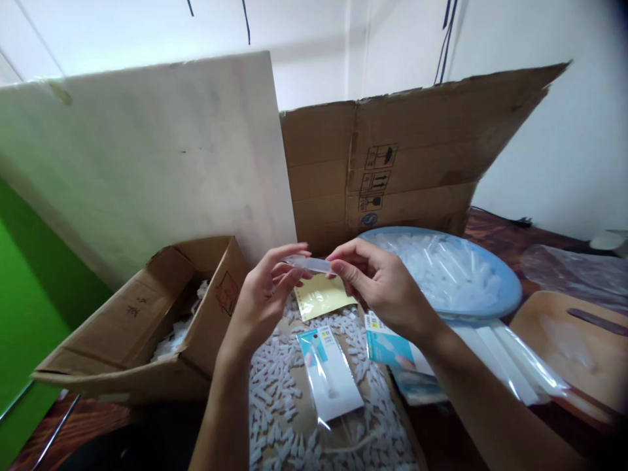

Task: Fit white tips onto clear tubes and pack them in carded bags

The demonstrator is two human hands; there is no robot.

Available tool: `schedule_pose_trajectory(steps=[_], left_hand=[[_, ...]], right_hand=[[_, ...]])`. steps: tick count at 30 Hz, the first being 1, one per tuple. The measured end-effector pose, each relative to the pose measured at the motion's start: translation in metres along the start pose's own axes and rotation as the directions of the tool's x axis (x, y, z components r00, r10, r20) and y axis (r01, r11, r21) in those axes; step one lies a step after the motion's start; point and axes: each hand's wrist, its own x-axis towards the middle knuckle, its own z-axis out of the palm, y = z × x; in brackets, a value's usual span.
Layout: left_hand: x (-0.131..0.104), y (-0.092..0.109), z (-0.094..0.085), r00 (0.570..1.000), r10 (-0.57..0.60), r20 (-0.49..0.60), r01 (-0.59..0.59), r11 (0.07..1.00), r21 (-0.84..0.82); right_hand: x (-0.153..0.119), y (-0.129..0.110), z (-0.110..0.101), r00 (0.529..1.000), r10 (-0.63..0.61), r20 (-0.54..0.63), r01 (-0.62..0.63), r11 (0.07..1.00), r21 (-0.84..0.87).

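Observation:
A translucent white tube (316, 264) is held level between my two hands, above the work surface. My left hand (267, 288) has its fingers closed around the tube's left end, where a clear tip shows. The thumb and index finger of my right hand (367, 271) pinch the right end. Beneath them lies a yellow sheet (324, 296). Nearer to me, a blue and white package (333, 376) with a clear wrapper rests on many small white pieces (275, 386). Another blue and white package (392, 347) is partly hidden by my right forearm.
An open cardboard box (118, 327) with white pieces inside stands at the left. At the right are a blue basin (513, 288) full of clear tubes, clear plastic sleeves (510, 366) and a tan tray (540, 304). Tall cardboard (318, 170) stands behind.

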Motion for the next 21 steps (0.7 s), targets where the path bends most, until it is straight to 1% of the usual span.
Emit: schedule_pose_trajectory(steps=[1, 3, 5, 6, 7, 9, 11, 14, 16, 18, 20, 21], left_hand=[[0.0, -0.001, -0.001, 0.999, -0.04, -0.004, 0.04, 0.999, -0.011], [-0.001, -0.001, -0.003, 0.987, -0.162, 0.01, 0.162, 0.987, -0.003], [-0.002, 0.0, -0.002, 0.959, -0.282, 0.006, 0.282, 0.959, 0.04], [-0.002, 0.002, -0.001, 0.95, -0.313, -0.008, 0.313, 0.948, 0.064], [-0.002, 0.004, 0.0, 0.95, -0.311, -0.03, 0.313, 0.946, 0.087], [-0.002, 0.008, 0.003, 0.966, -0.245, -0.08, 0.254, 0.957, 0.139], [-0.002, 0.011, 0.004, 0.982, -0.161, -0.096, 0.178, 0.964, 0.198], [-0.001, 0.012, 0.006, 0.992, -0.066, -0.108, 0.092, 0.962, 0.255], [0.0, 0.011, 0.008, 0.993, -0.032, -0.112, 0.058, 0.968, 0.245], [0.0, 0.009, 0.01, 0.99, -0.043, -0.131, 0.067, 0.98, 0.188], [0.0, 0.007, 0.011, 0.984, -0.116, -0.138, 0.131, 0.986, 0.106], [0.0, 0.007, 0.012, 0.979, -0.173, -0.107, 0.182, 0.981, 0.073]], right_hand=[[0.0, 0.0, 0.0, 0.998, -0.044, -0.033, 0.043, 0.999, -0.03], [-0.001, -0.001, -0.001, 0.987, -0.137, -0.078, 0.127, 0.985, -0.121], [-0.002, -0.003, 0.0, 0.97, -0.234, -0.07, 0.213, 0.952, -0.222], [-0.002, -0.003, 0.001, 0.958, -0.28, -0.056, 0.257, 0.93, -0.263], [-0.002, -0.003, 0.001, 0.947, -0.318, -0.043, 0.293, 0.91, -0.293], [-0.003, -0.004, 0.003, 0.931, -0.362, -0.039, 0.331, 0.885, -0.327], [-0.004, -0.004, 0.003, 0.932, -0.358, -0.061, 0.317, 0.884, -0.342], [-0.004, -0.001, 0.002, 0.962, -0.257, -0.094, 0.219, 0.929, -0.299], [-0.004, 0.0, 0.0, 0.979, -0.179, -0.1, 0.155, 0.966, -0.208], [-0.003, 0.001, -0.003, 0.983, -0.157, -0.099, 0.144, 0.981, -0.127], [-0.003, 0.001, -0.005, 0.974, -0.203, -0.103, 0.193, 0.976, -0.099], [-0.002, 0.0, -0.005, 0.963, -0.247, -0.105, 0.236, 0.966, -0.104]])
